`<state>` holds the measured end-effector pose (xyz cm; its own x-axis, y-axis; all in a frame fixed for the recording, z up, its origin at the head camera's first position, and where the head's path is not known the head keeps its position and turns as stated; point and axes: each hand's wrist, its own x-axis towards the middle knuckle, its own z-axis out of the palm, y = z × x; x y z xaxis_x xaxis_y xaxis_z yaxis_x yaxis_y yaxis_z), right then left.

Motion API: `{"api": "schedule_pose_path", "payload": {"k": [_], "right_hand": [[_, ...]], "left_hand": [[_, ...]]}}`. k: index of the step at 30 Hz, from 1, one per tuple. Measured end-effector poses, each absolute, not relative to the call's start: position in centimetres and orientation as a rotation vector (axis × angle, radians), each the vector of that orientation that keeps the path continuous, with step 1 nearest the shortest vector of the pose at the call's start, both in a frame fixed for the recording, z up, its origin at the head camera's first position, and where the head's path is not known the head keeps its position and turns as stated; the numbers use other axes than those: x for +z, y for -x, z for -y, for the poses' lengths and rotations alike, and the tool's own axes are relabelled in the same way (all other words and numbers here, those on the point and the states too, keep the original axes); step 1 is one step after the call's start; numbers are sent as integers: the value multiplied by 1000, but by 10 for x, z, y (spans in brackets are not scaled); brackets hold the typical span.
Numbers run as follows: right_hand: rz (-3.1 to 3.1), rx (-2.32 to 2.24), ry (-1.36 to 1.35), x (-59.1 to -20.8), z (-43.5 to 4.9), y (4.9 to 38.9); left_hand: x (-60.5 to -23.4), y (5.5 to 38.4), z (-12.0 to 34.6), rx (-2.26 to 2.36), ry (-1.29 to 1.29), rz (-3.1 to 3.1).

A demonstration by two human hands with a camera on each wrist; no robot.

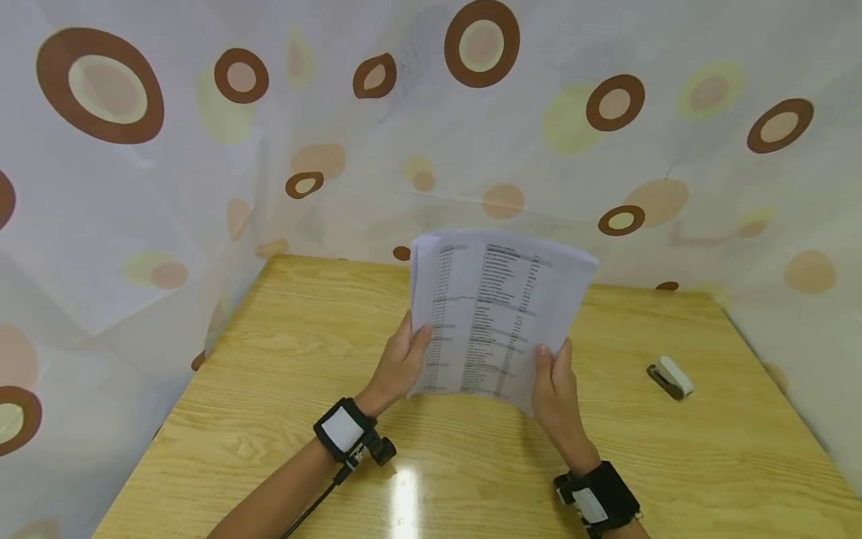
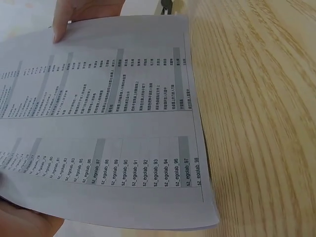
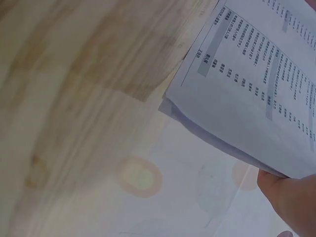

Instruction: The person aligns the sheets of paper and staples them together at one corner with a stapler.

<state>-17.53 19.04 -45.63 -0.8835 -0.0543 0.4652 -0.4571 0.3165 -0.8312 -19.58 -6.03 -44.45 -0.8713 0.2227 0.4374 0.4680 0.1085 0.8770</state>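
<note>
Both hands hold up a stack of printed paper sheets [image 1: 498, 314] above the table, one at each side edge. My left hand [image 1: 397, 363] grips the left edge with its thumb on the printed face. On the right edge, my right hand [image 1: 559, 389] pinches the sheets, thumb in front and the other fingers mostly hidden behind. Rows of small text and grey bands cover the top sheet [image 2: 98, 128] in the left wrist view. Slightly spread sheet edges show at the corner of the stack [image 3: 222, 113] in the right wrist view.
A small white and dark stapler [image 1: 670, 377] lies on the wooden table [image 1: 303, 322], to the right of the right hand. Behind and beside the table hangs a pale sheet with brown circles [image 1: 404, 150]. A cable [image 1: 313, 509] runs from the left wrist's camera band.
</note>
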Motion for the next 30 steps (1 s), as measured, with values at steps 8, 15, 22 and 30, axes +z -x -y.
{"api": "schedule_pose_path", "payload": {"k": [8, 15, 22, 30], "right_hand": [[2240, 1566, -447, -456, -191, 175], [2237, 1574, -413, -455, -194, 175], [2301, 1488, -496, -454, -199, 179], [2499, 1410, -371, -440, -202, 175]], "left_hand": [[-444, 196, 60, -1823, 681, 2195], [-444, 194, 60, -1807, 712, 2175], [-442, 197, 62, -1719, 676, 2208], [-436, 197, 67, -1736, 588, 2292]]}}
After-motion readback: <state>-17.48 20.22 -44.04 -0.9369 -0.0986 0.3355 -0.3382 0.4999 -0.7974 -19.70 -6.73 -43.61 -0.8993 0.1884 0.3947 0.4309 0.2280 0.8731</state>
